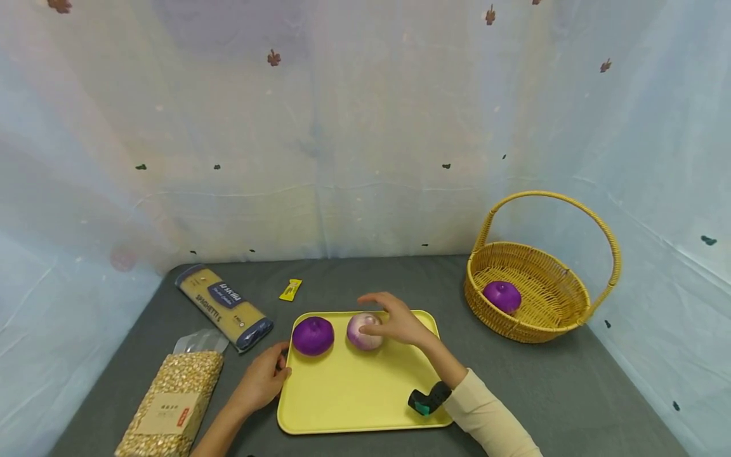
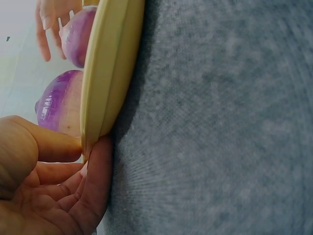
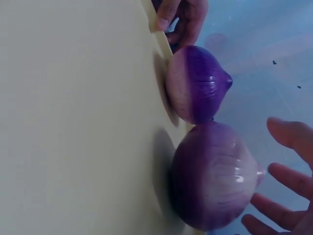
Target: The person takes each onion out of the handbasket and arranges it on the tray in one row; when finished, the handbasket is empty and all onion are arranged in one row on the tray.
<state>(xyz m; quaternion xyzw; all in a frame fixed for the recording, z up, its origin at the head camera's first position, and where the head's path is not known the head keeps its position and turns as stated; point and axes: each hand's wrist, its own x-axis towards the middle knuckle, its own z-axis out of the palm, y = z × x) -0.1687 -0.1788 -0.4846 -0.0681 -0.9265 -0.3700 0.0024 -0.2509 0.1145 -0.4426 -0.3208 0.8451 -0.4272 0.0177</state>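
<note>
My left hand [image 1: 261,383] pinches the left rim of a yellow tray [image 1: 337,401] between thumb and fingers, as the left wrist view shows. On the tray, near its far edge, sit two onions. The dark purple onion [image 1: 313,337] is at the left, close to my left hand. Beside it is the purple-and-white onion [image 1: 360,335]. Over this second onion my right hand [image 1: 398,321] hovers with fingers spread. In the right wrist view, its fingers [image 3: 293,182] are around the onion's pointed tip and do not grip it; whether a fingertip touches cannot be told.
A wicker basket [image 1: 571,311] with a tall handle stands at the right, holding another purple onion [image 1: 502,296]. At the left lie a spaghetti pack [image 1: 225,306] and a bag of corn kernels [image 1: 177,400]. A small yellow packet [image 1: 290,290] lies behind the tray.
</note>
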